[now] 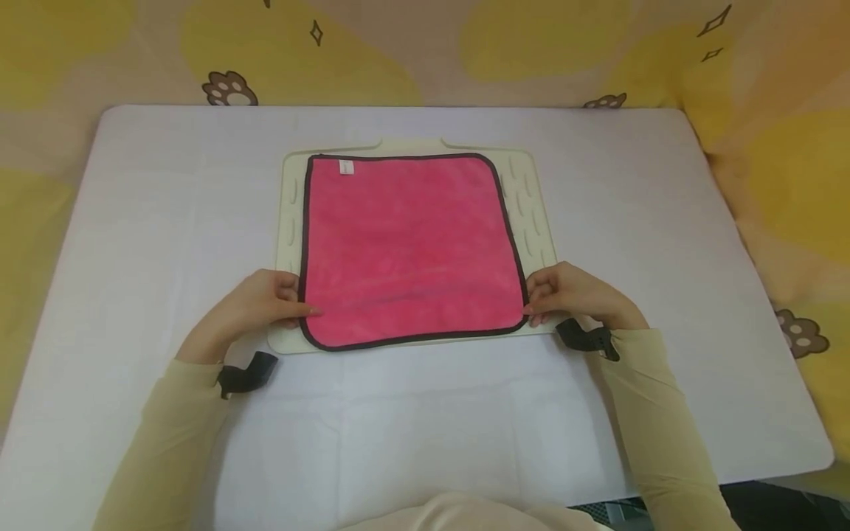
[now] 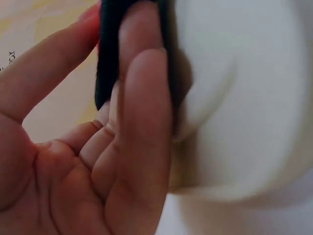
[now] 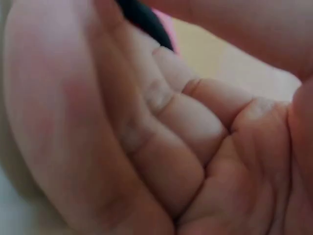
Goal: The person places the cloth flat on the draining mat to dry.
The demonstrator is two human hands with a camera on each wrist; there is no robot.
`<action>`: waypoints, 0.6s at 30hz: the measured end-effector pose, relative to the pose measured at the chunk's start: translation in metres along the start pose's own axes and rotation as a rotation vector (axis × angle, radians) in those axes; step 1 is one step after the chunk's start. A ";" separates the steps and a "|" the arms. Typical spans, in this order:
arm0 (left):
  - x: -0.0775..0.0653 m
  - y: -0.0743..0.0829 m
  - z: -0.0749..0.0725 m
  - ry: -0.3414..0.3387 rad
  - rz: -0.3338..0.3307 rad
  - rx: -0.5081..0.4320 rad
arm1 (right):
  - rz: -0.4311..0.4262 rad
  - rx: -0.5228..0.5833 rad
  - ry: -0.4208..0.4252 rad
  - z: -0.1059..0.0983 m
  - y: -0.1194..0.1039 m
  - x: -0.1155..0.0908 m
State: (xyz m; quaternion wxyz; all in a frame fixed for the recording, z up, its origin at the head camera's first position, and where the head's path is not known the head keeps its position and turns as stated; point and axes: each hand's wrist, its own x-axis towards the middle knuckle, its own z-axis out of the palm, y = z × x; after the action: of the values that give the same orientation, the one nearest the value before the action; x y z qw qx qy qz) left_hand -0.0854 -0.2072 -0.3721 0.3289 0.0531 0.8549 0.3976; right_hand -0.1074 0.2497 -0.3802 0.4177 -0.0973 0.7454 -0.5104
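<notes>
A pink cloth [image 1: 412, 228] with a dark border and a small white tag lies spread over a cream plastic board [image 1: 287, 214] in the head view. My left hand [image 1: 262, 302] pinches the cloth's left edge near the front corner, thumb on top and fingers beneath. On the opposite side my right hand [image 1: 564, 291] pinches the right edge near its front corner. The left wrist view has the dark border [image 2: 108, 54] between thumb and fingers, beside the pale board [image 2: 244, 122]. In the right wrist view curled fingers [image 3: 171, 117] cover most of the cloth; a bit of border shows.
The board rests on a white-covered table [image 1: 425, 420], with grooves showing along its sides. A yellow patterned curtain [image 1: 425, 51] hangs behind and at both sides. Each wrist wears a black camera strap [image 1: 249, 375].
</notes>
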 end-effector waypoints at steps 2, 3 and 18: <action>0.001 0.000 -0.003 0.017 0.004 0.030 | 0.016 -0.042 0.039 -0.004 -0.004 0.001; 0.001 0.000 -0.006 0.027 0.002 0.036 | 0.019 -0.070 0.060 -0.007 -0.007 0.001; 0.025 0.020 -0.073 0.322 0.147 0.432 | -0.213 -0.562 0.602 -0.069 -0.071 0.012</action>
State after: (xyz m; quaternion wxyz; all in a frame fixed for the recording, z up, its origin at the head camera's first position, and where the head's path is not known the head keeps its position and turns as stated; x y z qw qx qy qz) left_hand -0.1524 -0.2313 -0.3367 0.1398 0.1202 0.9551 0.2321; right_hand -0.1845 0.2568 -0.3172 0.0835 -0.1303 0.9301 -0.3331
